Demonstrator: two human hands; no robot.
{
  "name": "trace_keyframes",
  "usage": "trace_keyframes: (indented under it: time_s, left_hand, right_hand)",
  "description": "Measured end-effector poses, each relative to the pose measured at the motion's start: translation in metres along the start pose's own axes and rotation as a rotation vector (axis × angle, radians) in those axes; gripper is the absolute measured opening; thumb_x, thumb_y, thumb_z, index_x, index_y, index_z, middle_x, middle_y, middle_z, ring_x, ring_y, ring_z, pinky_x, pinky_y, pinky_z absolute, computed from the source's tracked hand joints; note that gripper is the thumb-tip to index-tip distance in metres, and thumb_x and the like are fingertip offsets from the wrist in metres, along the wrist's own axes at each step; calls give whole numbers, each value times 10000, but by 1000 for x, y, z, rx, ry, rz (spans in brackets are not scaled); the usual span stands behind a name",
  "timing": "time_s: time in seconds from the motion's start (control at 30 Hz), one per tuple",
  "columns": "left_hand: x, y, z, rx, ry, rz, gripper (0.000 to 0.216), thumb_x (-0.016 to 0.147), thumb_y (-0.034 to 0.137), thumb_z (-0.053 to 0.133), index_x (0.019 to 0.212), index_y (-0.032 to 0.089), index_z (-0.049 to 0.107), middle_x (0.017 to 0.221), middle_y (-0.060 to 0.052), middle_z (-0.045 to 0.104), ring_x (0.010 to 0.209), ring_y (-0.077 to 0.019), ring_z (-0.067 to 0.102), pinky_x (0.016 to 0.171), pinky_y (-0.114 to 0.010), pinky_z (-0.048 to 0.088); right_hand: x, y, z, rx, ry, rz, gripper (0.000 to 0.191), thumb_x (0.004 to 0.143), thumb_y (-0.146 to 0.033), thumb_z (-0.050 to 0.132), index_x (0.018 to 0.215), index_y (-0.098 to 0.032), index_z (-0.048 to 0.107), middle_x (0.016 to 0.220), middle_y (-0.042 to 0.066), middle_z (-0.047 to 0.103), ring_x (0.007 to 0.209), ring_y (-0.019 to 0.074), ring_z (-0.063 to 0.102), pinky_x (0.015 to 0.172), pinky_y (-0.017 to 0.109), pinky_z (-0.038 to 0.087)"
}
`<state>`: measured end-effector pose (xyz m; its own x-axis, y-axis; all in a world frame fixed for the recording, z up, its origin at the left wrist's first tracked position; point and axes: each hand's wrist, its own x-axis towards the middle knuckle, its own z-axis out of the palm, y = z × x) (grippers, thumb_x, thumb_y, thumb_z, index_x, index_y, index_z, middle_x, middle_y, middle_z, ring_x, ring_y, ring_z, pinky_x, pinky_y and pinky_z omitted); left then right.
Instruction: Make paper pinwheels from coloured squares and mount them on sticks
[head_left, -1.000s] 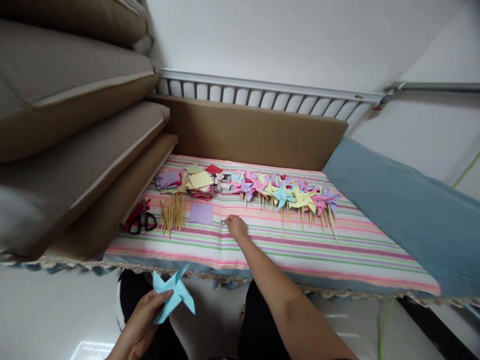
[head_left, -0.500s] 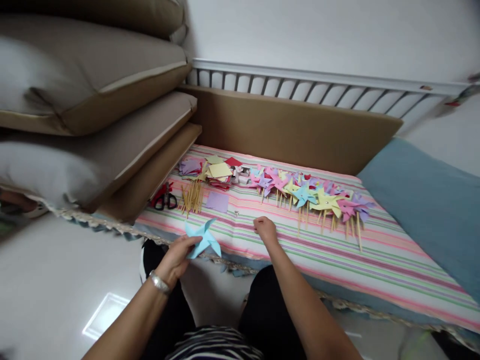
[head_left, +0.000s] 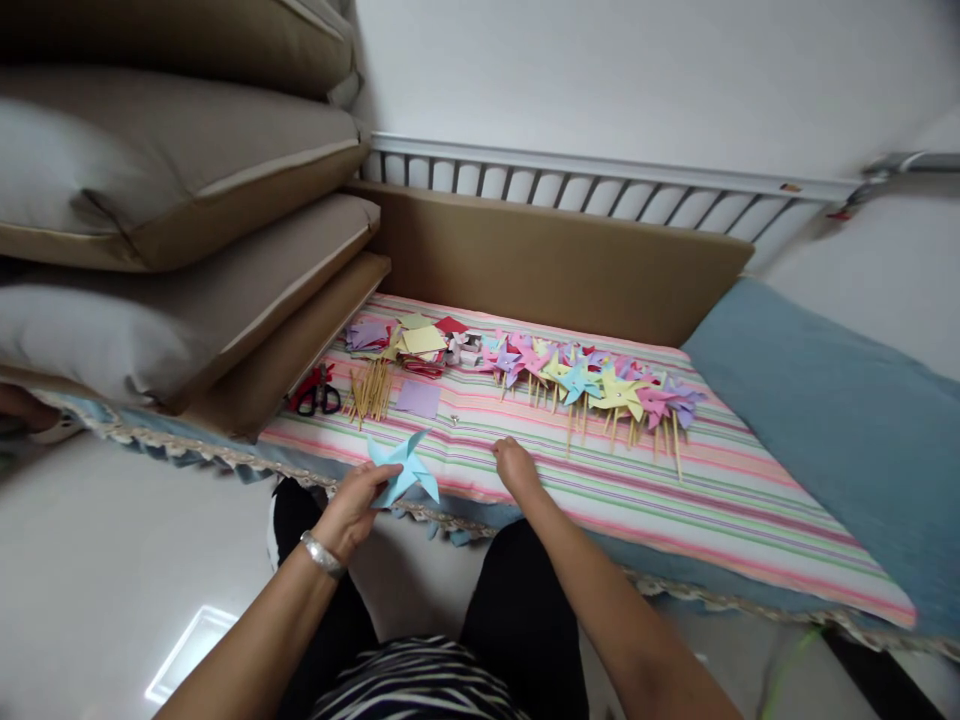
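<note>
Gripped pinwheel (head_left: 403,468) in left hand (head_left: 352,510); curled right hand (head_left: 514,465) at its 3 o'clock, contents untellable. Probably needed centre folds pinched firmly.

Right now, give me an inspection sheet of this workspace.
Surface: striped cloth, flat.
Job's things: blue pinwheel in left hand; sticks, paper squares and a row of finished pinwheels on the cloth.
Clutter: scissors by the sticks.
Hands: left hand grips the pinwheel; right hand rests on the cloth, fingers curled.
Cables: thin green line on the floor, maybe a cord.
Surroundings: cushions left, blue blanket right, rail behind.
</note>
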<state>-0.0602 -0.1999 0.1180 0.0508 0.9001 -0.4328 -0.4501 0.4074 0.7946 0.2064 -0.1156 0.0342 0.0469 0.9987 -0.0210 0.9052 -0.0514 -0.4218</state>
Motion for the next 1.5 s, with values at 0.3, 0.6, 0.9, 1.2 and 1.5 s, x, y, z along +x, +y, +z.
trace_keyframes:
  time_s: [0.3,0.6,0.9,1.2,1.5]
  left_hand:
    - [-13,6,16,14,-6,66,185,533,232,758,607,104,645,566,-43,651,505,-130,564,519,-237,413]
    - [-32,1,37,44,16,189,253,543,233,767,748,101,700,667,-49,696,571,-137,585,610,-254,426]
    - [-49,0,47,76,-49,292,253,574,248,759,789,120,720,703,-44,706,652,-172,607,651,-269,437]
    - [-51,-1,48,76,-96,294,224,587,242,754,777,128,722,738,-43,719,643,-152,605,678,-262,446]
    - [-51,1,46,111,-109,340,199,593,220,741,772,137,719,705,-31,707,654,-153,601,690,-265,443]
  right_hand:
    - [-28,-43,-40,396,89,-85,162,843,-211,489,842,-153,640,777,52,669,725,157,626,695,300,505]
    - [-113,-119,-73,859,64,-407,67,736,-239,630,727,-250,695,1437,-12,366,1345,229,279,1088,446,214]
    - [-118,-123,-65,899,71,-330,86,731,-201,624,762,-227,701,1434,26,373,1351,209,268,1101,405,181]
    - [-123,-125,-73,931,58,-249,72,690,-216,643,730,-222,702,1382,65,445,1330,214,311,1088,396,195]
    - [-125,-128,-77,947,64,-207,49,667,-239,662,703,-219,689,1329,79,495,1299,231,362,1064,364,229]
